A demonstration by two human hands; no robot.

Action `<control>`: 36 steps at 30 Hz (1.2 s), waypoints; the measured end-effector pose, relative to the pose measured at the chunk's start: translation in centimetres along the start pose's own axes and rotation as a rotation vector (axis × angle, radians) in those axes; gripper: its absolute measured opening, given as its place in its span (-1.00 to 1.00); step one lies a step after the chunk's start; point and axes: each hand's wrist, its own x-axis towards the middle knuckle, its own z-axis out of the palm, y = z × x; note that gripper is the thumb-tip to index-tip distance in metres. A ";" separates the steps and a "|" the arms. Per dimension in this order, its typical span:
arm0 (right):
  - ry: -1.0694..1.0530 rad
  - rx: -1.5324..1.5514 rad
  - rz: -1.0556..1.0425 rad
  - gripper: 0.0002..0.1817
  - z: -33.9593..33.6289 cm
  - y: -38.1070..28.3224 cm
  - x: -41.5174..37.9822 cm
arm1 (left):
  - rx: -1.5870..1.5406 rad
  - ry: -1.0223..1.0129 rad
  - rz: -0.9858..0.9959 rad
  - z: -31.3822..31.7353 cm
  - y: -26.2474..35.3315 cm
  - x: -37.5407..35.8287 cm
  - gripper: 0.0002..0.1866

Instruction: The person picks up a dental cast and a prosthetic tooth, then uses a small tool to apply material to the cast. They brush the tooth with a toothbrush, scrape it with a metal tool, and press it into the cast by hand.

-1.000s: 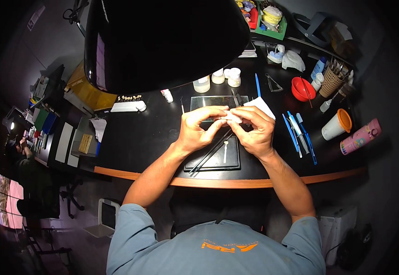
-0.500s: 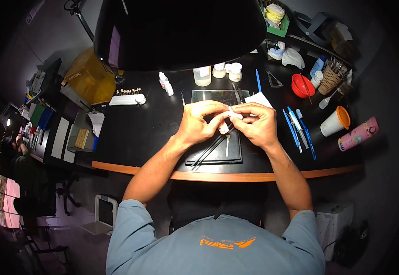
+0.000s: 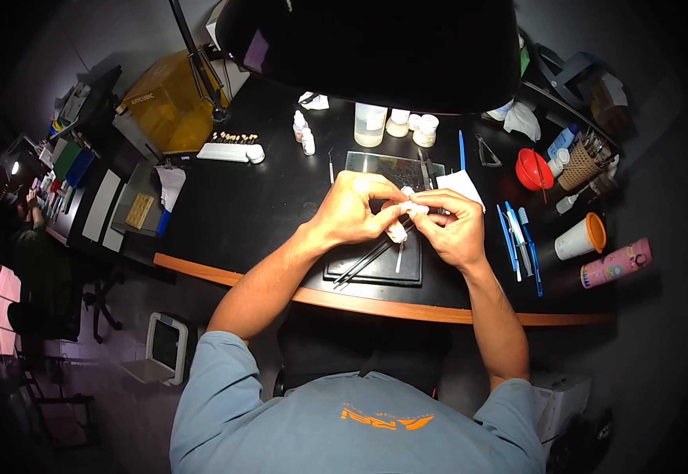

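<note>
My left hand point(image 3: 357, 207) and my right hand point(image 3: 453, 227) meet over the black tray point(image 3: 407, 272), fingers closed in a pinch. Between their fingertips is a small white piece point(image 3: 416, 208), partly covered by fingers; I cannot tell what it is. Just under the left fingers shows a second pale, tooth-coloured lump point(image 3: 397, 232). Two thin dark sticks point(image 3: 363, 262) slant down-left from below the hands across the tray. A thin white strip point(image 3: 399, 258) lies on the tray. Behind the hands are a glass slab point(image 3: 371, 163) and a white paper point(image 3: 462, 188).
Bottles and jars point(image 3: 370, 126) stand at the back, beside a tooth shade guide point(image 3: 231, 150). On the right are blue-handled brushes point(image 3: 520, 241), a red bowl point(image 3: 532, 168), an orange-lidded cup point(image 3: 581, 237) and a pink bottle point(image 3: 616, 265). A dark lamp hood point(image 3: 367, 55) hangs above. Another person point(image 3: 34, 213) sits far left.
The camera view has turned slightly, shifting the bench and lamp. Both hands stay together, fingertips still on the white piece, with only small finger movements.
</note>
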 end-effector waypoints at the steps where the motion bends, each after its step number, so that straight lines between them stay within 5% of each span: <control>1: -0.005 -0.002 0.011 -0.80 0.0 -0.3 0.0 | -0.005 0.003 0.011 0.0 -0.2 0.0 -0.88; 11: -0.079 0.142 0.110 -0.77 -0.6 0.0 -0.1 | -0.365 -0.075 -0.347 -0.6 0.3 -0.2 -0.86; 18: -0.116 -0.004 0.034 -0.75 -0.7 -0.6 -0.1 | -0.117 -0.075 -0.137 -0.7 -0.6 -0.5 -0.78; 36: -0.113 0.067 -0.025 -0.79 -0.6 -0.1 -0.2 | -0.221 -0.159 -0.251 -1.0 -1.0 -0.6 -0.77</control>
